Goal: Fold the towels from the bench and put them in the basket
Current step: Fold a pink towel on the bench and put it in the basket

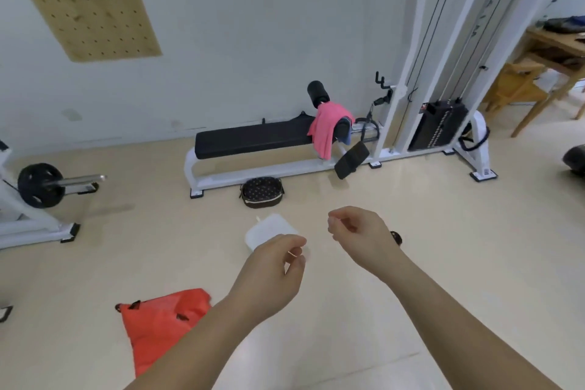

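A pink towel (326, 130) hangs over the right end of the black padded bench (250, 139) by the far wall. A bit of a blue towel (347, 133) shows just behind it. On the floor in front of the bench sits a dark patterned basket (262, 191) with nothing showing inside. My left hand (275, 272) and my right hand (357, 231) are raised in front of me, well short of the bench. Their fingers are loosely curled, and I see no towel in either.
A white flat box (269, 228) lies on the floor just beyond my left hand. An orange bag (161, 317) lies at lower left. A barbell rack (41, 187) stands left, a cable machine (443, 123) right of the bench, and wooden furniture (544, 66) far right.
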Action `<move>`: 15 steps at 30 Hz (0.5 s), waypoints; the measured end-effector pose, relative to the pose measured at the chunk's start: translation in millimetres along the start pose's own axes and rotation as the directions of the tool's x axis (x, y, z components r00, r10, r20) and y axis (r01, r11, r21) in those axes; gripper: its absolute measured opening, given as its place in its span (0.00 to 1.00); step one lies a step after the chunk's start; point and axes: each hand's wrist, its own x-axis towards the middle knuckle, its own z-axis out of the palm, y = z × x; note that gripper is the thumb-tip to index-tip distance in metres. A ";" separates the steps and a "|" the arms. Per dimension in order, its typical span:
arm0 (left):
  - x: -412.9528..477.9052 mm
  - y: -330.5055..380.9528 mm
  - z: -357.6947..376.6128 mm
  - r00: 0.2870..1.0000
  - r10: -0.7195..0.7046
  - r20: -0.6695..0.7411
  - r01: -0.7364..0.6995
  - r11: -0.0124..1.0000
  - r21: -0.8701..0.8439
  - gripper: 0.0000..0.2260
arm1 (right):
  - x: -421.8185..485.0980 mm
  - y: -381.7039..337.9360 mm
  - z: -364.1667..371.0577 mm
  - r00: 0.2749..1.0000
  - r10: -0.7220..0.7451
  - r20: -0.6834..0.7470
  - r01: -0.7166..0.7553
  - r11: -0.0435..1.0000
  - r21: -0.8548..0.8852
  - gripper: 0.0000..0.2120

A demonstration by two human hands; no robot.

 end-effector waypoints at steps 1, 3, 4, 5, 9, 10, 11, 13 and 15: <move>24.1 -14.1 -11.7 1.000 -0.026 -0.010 0.026 1.000 -0.003 0.13 | 31.5 -5.8 9.3 1.000 0.012 0.013 -0.012 1.000 0.008 0.07; 78.7 -49.1 -33.4 0.996 -0.081 -0.034 0.080 0.997 -0.009 0.13 | 94.5 -14.1 28.3 0.999 0.024 0.034 -0.024 1.000 0.018 0.08; 107.4 -67.1 -41.4 0.995 -0.091 -0.042 0.091 0.996 0.000 0.13 | 124.4 -16.1 36.8 0.999 0.030 0.038 -0.031 0.999 0.017 0.09; 135.7 -83.3 -48.8 0.995 -0.093 -0.041 0.094 0.995 0.018 0.13 | 152.3 -17.9 44.3 0.998 0.041 0.037 -0.042 0.999 0.018 0.10; 253.5 -130.0 -78.1 0.996 -0.084 0.006 0.084 0.996 0.016 0.13 | 256.9 -31.7 63.9 0.993 0.115 -0.007 -0.114 0.990 0.081 0.06; 281.7 -136.9 -84.1 0.997 -0.076 0.020 0.076 0.997 0.005 0.14 | 281.6 -36.8 65.1 0.991 0.130 -0.014 -0.128 0.988 0.091 0.06; 309.8 -140.4 -90.0 0.997 -0.065 0.045 0.065 0.998 0.003 0.13 | 305.4 -42.4 64.3 0.989 0.144 -0.028 -0.141 0.985 0.095 0.06; 362.1 -142.2 -100.1 0.994 -0.056 0.092 0.056 0.998 0.010 0.13 | 348.5 -51.7 58.9 0.984 0.170 -0.052 -0.165 0.981 0.100 0.07; 416.9 -143.9 -105.3 0.992 -0.045 0.122 0.047 0.999 -0.007 0.12 | 395.3 -55.4 49.7 0.979 0.184 -0.083 -0.174 0.978 0.115 0.06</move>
